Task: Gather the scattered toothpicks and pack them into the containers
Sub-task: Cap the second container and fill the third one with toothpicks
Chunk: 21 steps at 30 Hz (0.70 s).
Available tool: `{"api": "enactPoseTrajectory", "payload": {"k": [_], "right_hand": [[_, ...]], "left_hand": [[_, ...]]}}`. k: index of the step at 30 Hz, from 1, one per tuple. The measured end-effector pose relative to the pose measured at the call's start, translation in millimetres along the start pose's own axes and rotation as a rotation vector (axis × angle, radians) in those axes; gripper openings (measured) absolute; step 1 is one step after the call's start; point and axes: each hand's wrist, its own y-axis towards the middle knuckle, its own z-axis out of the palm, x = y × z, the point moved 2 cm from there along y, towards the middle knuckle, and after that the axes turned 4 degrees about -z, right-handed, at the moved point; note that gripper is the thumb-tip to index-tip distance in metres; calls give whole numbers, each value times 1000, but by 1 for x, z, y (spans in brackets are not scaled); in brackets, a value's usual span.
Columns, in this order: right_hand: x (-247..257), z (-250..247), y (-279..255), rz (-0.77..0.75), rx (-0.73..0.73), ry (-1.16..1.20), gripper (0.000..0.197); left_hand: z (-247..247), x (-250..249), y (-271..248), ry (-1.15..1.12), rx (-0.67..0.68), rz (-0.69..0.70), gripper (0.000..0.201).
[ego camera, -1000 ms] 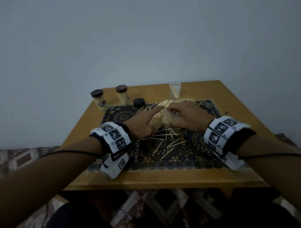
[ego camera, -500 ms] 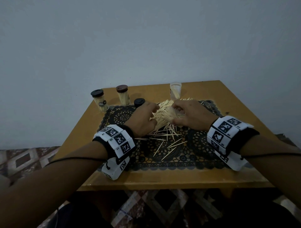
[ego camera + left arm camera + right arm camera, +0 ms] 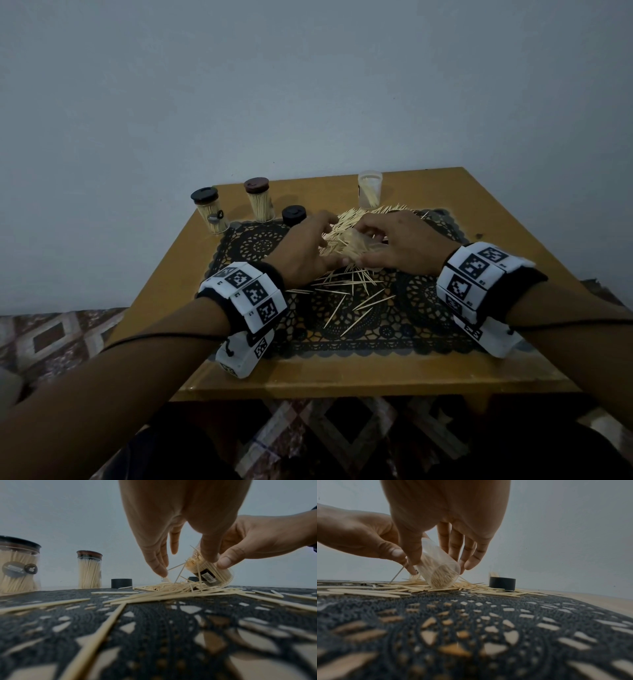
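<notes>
Right hand gripping tilted clear container over toothpick pile on lace mat, left hand pinching loose sticks; light, stiff, splintery, likely best pinched mid-length in bundles.

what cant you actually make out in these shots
- Head view: the tilted clear jar is mostly hidden by the left hand and right hand.
- Left wrist view: the jar's barcode label is too small to read.
- Right wrist view: the lace mat blurs near the lens.
- Head view: how full the open cup is.
</notes>
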Motion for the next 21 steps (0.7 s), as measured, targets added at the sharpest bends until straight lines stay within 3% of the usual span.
{"api": "enactPoseTrajectory", "payload": {"k": [5, 12, 21], "right_hand": [[0, -1, 0, 9, 5, 18, 42], [0, 1, 0, 6, 0, 5, 42], [1, 3, 2, -15, -4, -12, 42]], "left_hand": [[0, 3, 0, 90, 61, -65, 69], [-4, 1, 1, 125, -53, 18, 20], [-7, -3, -1, 37, -139, 94, 8]]}}
